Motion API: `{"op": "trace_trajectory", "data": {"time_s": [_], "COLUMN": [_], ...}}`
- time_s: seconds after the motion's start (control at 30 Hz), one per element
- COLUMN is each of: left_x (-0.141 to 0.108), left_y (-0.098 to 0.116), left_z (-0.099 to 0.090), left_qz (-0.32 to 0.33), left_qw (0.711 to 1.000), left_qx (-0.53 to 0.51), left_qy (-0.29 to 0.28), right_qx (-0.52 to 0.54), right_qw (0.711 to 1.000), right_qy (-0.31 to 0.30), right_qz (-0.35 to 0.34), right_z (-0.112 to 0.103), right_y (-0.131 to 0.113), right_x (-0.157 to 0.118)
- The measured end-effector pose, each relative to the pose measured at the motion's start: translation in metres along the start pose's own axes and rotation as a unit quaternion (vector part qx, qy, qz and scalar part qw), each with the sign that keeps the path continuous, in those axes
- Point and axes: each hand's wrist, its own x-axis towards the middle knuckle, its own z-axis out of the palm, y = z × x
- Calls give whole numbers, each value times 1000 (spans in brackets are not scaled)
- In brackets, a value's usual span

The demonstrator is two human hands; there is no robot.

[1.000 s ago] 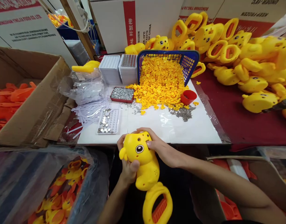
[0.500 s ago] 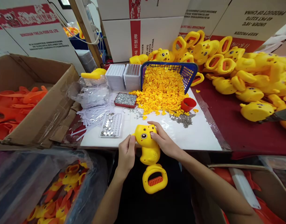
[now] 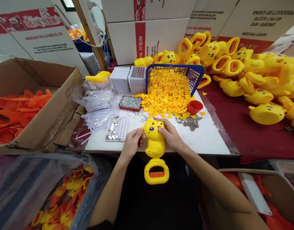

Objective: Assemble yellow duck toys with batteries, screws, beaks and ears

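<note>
A yellow plastic animal toy [image 3: 155, 147], with a printed eye and small holes, is held over the front edge of the white work surface. Its ring-shaped handle [image 3: 148, 179] hangs lowest, with an orange ridged grip [image 3: 156, 174] inside. My right hand [image 3: 171, 135] is closed around the right side of the head, thumb beside a square opening. On the other side, my left hand [image 3: 132, 142] pinches a small nub at the head's left edge. Just left of the hands lies a white tray [image 3: 123, 127] partly filled with silver discs.
Small yellow parts [image 3: 168, 92] spill from a tipped blue basket [image 3: 197, 75]. Nearby are a red tray of screws [image 3: 130, 103], a red cup [image 3: 194, 107] and loose metal bits [image 3: 191, 123]. Yellow toys [image 3: 266, 113] pile up at right; a cardboard box [image 3: 41, 118] stands left.
Both hands have raised the toy slightly toward the work surface, and its handle has swung a little left. At far right, a dark tool has drawn back from the yellow pile.
</note>
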Motion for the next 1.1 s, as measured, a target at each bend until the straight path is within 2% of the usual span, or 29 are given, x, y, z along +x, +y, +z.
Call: {"op": "trace_trajectory", "data": {"time_s": [0.13, 0.3, 0.4, 0.5, 0.6, 0.7, 0.83, 0.97, 1.1], "left_x": [1, -3, -4, -2, 1, 3, 8, 13, 13], "left_y": [-3, -6, -8, -10, -11, -10, -10, -9, -10], "left_z": [2, 13, 17, 17, 17, 18, 16, 14, 16], "left_qz": [-3, 54, 73, 72, 70, 70, 55, 50, 51], "left_qw": [1000, 993, 990, 988, 985, 980, 978, 978, 977], "left_qx": [7, 37, 42, 42, 53, 70, 77, 82, 97], "left_qy": [16, 93, 116, 127, 147, 171, 187, 183, 185], "right_qx": [-22, -65, -103, -268, -418, -493, -574, -608, -602], "right_qw": [1000, 997, 993, 956, 900, 865, 815, 790, 793], "right_qy": [4, 1, -23, -72, -54, -17, -36, -31, -4], "right_qz": [-19, -42, -55, -97, -116, -93, -71, -70, -91], "right_z": [1, 2, -4, -20, -37, -43, -36, -32, -36], "right_y": [0, 5, 2, -7, -16, -17, -10, -7, -6], "right_x": [7, 6, 6, 14, 29, 42, 46, 44, 41]}}
